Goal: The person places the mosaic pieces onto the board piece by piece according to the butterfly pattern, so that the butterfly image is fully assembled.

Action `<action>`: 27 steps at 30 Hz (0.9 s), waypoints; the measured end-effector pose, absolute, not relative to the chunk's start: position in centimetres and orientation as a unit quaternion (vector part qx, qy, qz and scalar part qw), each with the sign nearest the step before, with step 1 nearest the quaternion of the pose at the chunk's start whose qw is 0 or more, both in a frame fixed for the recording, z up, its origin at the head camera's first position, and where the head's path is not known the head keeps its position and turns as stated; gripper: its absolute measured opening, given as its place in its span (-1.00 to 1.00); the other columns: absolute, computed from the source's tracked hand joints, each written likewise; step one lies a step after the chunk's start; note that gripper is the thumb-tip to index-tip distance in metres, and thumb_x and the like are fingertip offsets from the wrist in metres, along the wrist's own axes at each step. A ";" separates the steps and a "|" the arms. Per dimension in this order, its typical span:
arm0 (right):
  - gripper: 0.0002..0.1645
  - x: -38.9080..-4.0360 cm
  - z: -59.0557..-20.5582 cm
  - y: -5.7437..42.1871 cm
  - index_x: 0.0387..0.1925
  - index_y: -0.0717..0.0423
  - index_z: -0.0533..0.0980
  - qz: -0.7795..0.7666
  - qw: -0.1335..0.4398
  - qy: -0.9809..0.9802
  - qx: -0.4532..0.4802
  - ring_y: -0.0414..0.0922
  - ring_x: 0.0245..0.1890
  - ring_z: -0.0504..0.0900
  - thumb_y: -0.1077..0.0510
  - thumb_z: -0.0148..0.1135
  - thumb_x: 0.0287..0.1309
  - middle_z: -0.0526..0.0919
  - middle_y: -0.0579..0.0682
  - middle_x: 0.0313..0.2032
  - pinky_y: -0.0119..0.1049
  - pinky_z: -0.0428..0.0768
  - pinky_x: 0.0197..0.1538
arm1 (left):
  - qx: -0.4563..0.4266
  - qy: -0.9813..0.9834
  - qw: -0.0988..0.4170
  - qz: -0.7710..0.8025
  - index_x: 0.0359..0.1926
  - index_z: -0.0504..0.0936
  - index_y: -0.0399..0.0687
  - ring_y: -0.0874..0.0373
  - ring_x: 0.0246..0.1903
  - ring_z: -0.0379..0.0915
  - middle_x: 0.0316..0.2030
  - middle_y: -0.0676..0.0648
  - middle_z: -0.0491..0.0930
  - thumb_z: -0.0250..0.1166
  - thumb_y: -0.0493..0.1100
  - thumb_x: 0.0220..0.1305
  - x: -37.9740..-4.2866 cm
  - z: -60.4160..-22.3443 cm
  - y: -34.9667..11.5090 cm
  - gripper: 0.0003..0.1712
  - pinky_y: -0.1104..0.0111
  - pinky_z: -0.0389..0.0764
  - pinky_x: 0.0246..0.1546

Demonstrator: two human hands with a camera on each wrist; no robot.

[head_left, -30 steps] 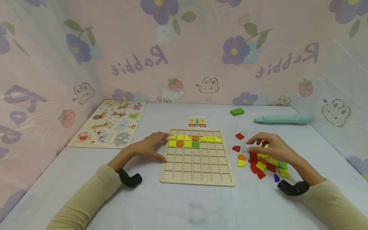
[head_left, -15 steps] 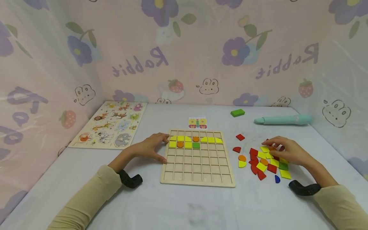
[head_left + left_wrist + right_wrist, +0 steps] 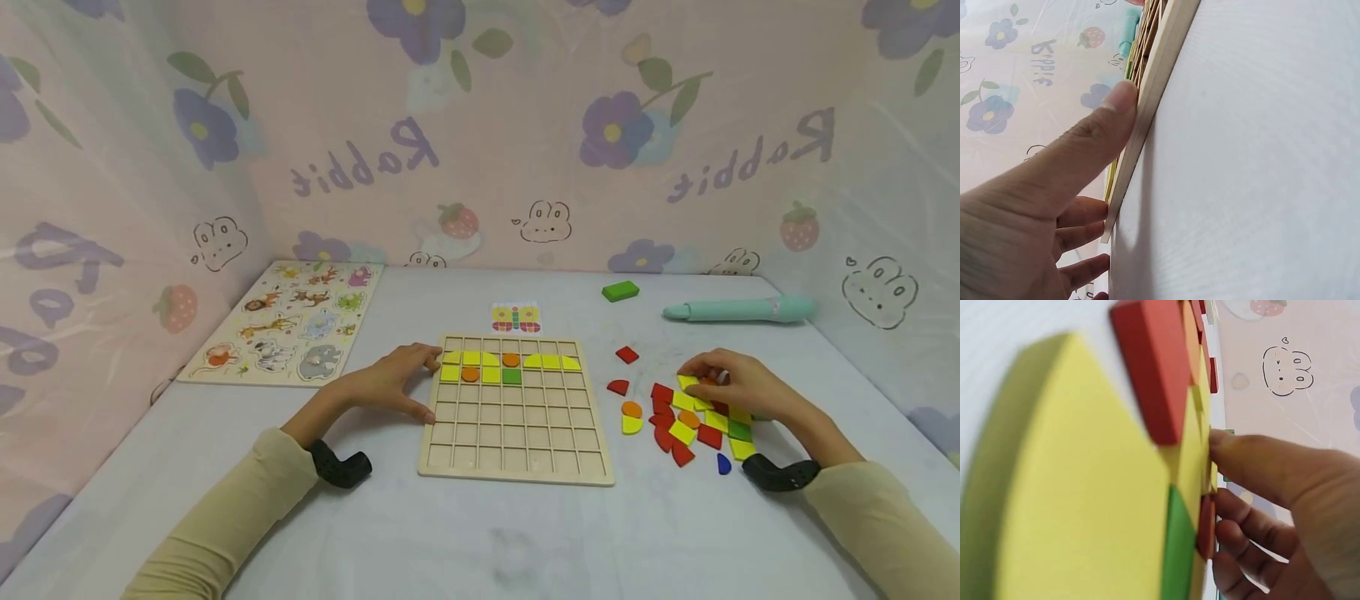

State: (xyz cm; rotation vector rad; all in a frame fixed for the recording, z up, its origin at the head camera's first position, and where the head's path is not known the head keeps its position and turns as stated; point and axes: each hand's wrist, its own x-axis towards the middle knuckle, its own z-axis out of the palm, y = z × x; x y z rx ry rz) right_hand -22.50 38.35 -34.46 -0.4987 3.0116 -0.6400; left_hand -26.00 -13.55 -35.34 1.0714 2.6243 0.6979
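Note:
A wooden grid board [image 3: 519, 435] lies mid-table, with yellow, orange and green tiles in its upper rows. At its left edge rests my left hand [image 3: 387, 382], thumb and fingers spread apart; the left wrist view shows the thumb [image 3: 1119, 100] against the board's side. To the right is a pile of red, yellow, orange and green tiles, with a red square tile [image 3: 710, 436] near its front. Over the pile's far side, my right hand [image 3: 742, 385] pinches a yellow tile [image 3: 686, 381] between thumb and index finger. Its other fingers [image 3: 1260, 531] curl beside the pile.
Behind the board lies a small butterfly pattern card [image 3: 516, 318]. An animal puzzle board [image 3: 281, 325] is at the back left. A green block [image 3: 620, 291] and a mint-coloured pen-like tube [image 3: 735, 311] lie at the back right. A blue half-round tile [image 3: 723, 463] sits in front of the pile.
My right hand has gone from the pile's left side to its far side, and its thumb and index finger have closed on a yellow tile. The left hand stays at the board.

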 end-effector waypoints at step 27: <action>-0.65 -23.8 -32.5 27.4 -0.19 0.14 0.63 -0.239 -0.108 0.949 -0.173 -0.06 -0.29 0.46 0.03 0.37 0.01 0.63 0.00 -0.31 -0.27 0.45 -0.30 | 0.360 0.896 0.108 0.235 0.07 0.35 -0.09 -0.15 0.35 -0.04 0.36 -0.18 0.12 0.47 0.19 -0.13 -26.0 -35.3 -13.5 -0.18 -0.03 0.02 0.33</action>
